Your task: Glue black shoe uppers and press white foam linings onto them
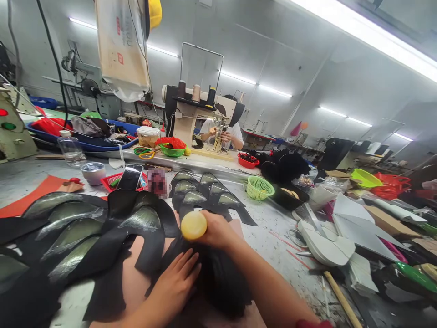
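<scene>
My right hand (218,229) grips a yellow, round-ended thing (194,226), perhaps a bottle seen end-on; its lower part is hidden. Just below and left of it, my left hand (179,275) lies with fingers stretched out on black material (221,278). Flat black cut pieces (99,259) with shiny olive, dome-shaped patches spread over the left side, overlapping each other. Beyond my hands lie similar black pieces (205,191). Pinkish sheets (131,269) show between and under the black ones.
A phone (129,176) rests on a red basket (108,182), near a lidded cup (93,173). A green basket (260,187) stands farther back. White pieces (327,243) and a wooden stick (341,298) lie at right. Behind a sewing machine (182,120) sits another person (235,136).
</scene>
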{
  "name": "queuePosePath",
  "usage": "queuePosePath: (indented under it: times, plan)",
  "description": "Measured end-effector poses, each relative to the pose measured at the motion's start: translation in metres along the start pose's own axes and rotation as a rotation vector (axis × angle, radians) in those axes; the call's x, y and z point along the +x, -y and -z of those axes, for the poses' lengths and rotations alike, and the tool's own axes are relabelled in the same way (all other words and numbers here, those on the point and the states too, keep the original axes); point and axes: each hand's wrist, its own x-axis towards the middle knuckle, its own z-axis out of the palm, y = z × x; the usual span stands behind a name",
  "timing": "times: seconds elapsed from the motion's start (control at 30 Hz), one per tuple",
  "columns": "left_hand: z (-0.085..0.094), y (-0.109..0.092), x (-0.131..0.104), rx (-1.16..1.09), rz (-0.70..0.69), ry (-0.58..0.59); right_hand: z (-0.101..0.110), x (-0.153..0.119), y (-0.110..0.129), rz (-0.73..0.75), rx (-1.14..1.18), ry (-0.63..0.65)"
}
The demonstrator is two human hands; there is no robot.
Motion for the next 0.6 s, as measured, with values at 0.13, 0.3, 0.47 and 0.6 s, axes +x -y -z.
queuePosePath:
  times: [0.13,0.3,0.47,0.6]
  plan:
    - [0.003,-0.001,0.002,0.005,0.004,0.022,0.0,-0.001,-0.001,-0.112,-0.013,-0.157]
    - [-0.002,0.0,0.0,-0.132,0.051,-0.004,-0.002,-0.008,-0.003,-0.026,-0.005,-0.031]
    - [-0.004,0.0,-0.001,-0.196,0.101,0.051,0.005,-0.012,-0.009,-0.187,-0.071,-0.227]
    - [-0.004,0.001,0.0,-0.191,0.116,0.069,0.009,-0.018,-0.01,-0.074,-0.035,-0.03]
